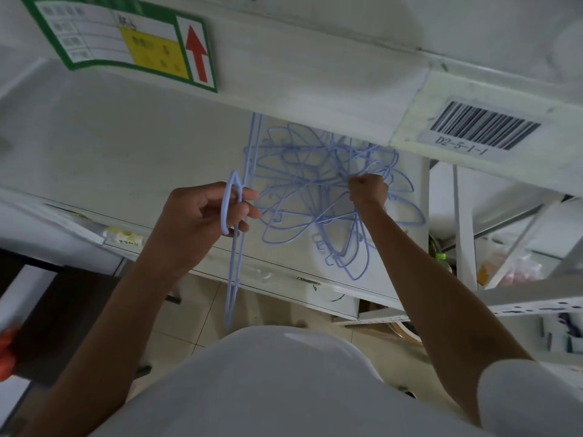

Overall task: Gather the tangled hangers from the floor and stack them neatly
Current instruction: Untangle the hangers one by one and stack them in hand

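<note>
White metal shelving fills pretty much the whole view, with beige floor tiles peeking out underneath, so this is some kind of stockroom aisle seen from a person looking down past their own white shirt.

Nearest to the camera is the left hand. Its fingers are curled round the hook end of a small bunch of thin lilac wire hangers, already pulled free. They're seen edge-on, so how many is hard to say. Their long axis runs straight away from the person, from down near the floor tiles up toward the shelf edge.

A bit further out and to the right, the right hand is closed in a fist around some wires in the middle of the tangled heap of lilac wire hangers. Which single hanger it's got can't be made out. The heap sits on the white shelf surface, mostly beyond and between the two hands, spreading sideways with no clear axis of its own, hooks pointing every way.

So the right hand is the one on the tangle, and the left just holds the sorted bunch beside it. Best guess: whatever comes loose gets drawn left and turned to line up with that bunch.

Furthest back, a barcode label and a green-bordered sign with a red arrow are stuck to the shelf beam.
</note>
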